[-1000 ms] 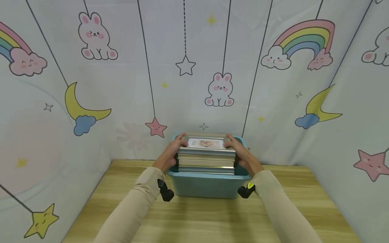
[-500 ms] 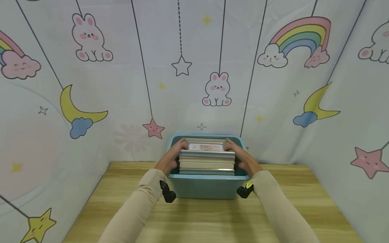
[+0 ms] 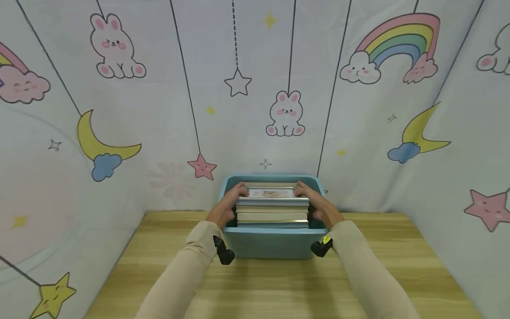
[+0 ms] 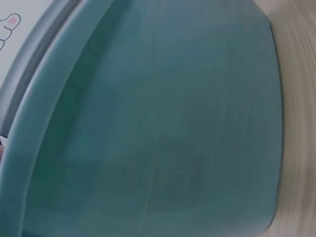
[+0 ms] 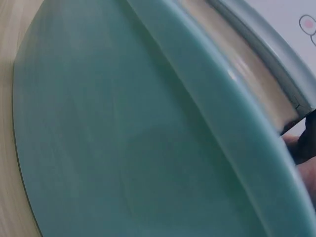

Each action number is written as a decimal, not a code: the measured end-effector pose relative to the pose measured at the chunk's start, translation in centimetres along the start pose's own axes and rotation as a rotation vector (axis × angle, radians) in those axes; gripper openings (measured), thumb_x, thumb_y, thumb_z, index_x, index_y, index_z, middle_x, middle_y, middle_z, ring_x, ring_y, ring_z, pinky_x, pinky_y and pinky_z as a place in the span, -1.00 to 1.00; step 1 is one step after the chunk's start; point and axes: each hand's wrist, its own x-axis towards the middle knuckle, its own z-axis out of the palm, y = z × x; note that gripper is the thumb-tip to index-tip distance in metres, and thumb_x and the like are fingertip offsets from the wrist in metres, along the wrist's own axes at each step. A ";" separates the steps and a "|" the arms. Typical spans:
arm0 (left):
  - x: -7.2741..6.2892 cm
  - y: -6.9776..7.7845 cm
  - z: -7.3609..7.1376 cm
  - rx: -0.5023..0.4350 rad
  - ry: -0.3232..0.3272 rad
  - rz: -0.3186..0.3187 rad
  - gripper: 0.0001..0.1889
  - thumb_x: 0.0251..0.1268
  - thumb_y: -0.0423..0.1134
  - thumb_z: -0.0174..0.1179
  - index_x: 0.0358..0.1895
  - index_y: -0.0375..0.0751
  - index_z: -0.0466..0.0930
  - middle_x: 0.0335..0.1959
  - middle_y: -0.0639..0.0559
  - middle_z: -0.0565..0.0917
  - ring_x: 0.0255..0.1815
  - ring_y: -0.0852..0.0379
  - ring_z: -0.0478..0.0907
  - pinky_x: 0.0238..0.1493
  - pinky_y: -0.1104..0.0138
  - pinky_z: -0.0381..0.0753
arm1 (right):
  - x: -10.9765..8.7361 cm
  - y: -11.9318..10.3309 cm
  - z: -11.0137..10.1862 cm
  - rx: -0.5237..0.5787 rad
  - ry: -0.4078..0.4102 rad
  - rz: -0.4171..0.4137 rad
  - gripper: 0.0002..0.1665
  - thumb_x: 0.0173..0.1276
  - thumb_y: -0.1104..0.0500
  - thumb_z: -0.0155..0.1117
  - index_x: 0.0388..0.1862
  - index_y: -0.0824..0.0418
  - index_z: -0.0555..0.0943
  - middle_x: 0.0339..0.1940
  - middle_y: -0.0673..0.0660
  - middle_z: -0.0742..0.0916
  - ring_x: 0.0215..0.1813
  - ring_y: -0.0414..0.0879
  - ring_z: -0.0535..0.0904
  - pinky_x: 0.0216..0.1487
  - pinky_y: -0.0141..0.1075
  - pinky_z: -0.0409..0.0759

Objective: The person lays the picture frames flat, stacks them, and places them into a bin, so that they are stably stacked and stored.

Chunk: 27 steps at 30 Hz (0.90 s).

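Note:
A stack of picture frames [image 3: 272, 216] sits inside a teal plastic bin [image 3: 271, 246], its upper part standing above the front rim. The silver top frame shows a white picture. My left hand [image 3: 227, 205] grips the stack's left side, its thumb over the top frame's edge. On the opposite side my right hand [image 3: 318, 204] holds the stack in the same way. Most fingers are hidden between stack and bin walls. The left wrist view is mostly filled by the bin's outer wall [image 4: 163, 118]. In the right wrist view, part of my right hand [image 5: 307, 173] shows behind the rim.
The bin stands on a wood-grain table [image 3: 275, 292], near its back edge. A white cloth backdrop [image 3: 247, 146] printed with rabbits, stars and moons rises behind it and along both sides.
Both hands have lowered the stack a little into the bin. The bin's back rim, partly covered by the stack and hands a second ago, shows now. The head view has shifted slightly.

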 end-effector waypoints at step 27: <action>-4.6 4.3 -0.4 0.613 0.119 0.289 -0.34 0.49 -0.25 -0.12 0.61 -0.18 -0.02 0.63 -0.22 0.04 0.64 -0.21 -0.06 0.59 -0.10 0.02 | -1.7 -1.3 0.7 -0.226 -0.008 0.016 -0.22 0.63 0.21 -0.26 0.64 0.25 -0.35 0.65 0.40 -0.19 0.63 0.40 -0.28 0.51 0.39 -0.07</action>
